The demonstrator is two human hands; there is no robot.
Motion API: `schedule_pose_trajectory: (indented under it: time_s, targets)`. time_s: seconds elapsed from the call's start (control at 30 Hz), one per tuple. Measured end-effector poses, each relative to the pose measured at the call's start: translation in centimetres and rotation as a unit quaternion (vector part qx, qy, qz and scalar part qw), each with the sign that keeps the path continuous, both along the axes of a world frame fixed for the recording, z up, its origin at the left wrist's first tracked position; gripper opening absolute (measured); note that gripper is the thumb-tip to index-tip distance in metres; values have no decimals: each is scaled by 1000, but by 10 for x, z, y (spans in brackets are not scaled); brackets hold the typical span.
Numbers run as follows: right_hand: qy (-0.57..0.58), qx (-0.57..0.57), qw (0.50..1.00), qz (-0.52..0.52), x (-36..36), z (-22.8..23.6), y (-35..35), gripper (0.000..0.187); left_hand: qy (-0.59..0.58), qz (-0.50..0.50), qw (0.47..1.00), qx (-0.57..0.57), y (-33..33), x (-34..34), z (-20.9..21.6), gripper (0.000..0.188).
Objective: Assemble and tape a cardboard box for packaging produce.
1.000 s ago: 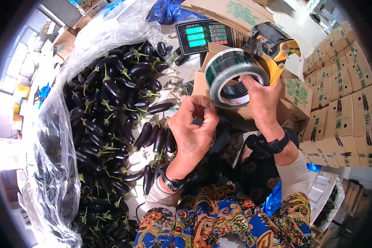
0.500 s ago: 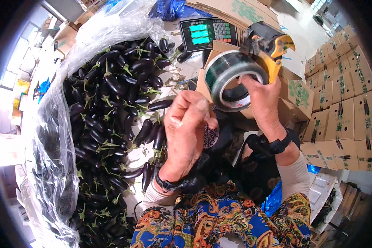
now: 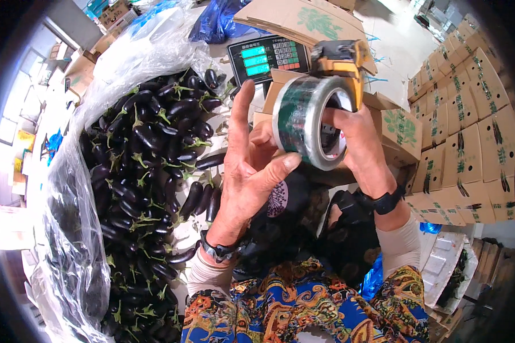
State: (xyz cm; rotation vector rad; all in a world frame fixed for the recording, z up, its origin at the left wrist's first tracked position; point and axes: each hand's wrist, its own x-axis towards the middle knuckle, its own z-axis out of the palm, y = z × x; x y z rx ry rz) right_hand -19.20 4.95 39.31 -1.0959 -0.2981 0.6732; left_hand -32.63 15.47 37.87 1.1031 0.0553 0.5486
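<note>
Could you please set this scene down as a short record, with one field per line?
Left hand: open, one finger raised, beside the tape roll; contact unclear
Right hand: holding the tape roll, a digit inside its ring
Cutter-dispenser: yellow and black, at the tape roll's far side
Left side: heaped eggplants, bordered by clear plastic sheeting
Far side: keypad unit with lit display
Right side: stacked printed cartons

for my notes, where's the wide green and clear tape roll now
Right of centre in the head view, the wide green and clear tape roll is in the right hand, beside the left hand and below the black rectangular scale display.
</note>
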Motion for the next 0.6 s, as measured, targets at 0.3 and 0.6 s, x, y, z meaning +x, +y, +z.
schedule_pose_trajectory:
  time_s: [0.3,0.6]
  targets:
    - [54,-6,993,107,8,-14,-2,19,-18,-46,999,21,-3,11,10,72]
    - [44,6,994,97,9,-20,-2,22,24,-1,1000,-1,-16,9,22,91]
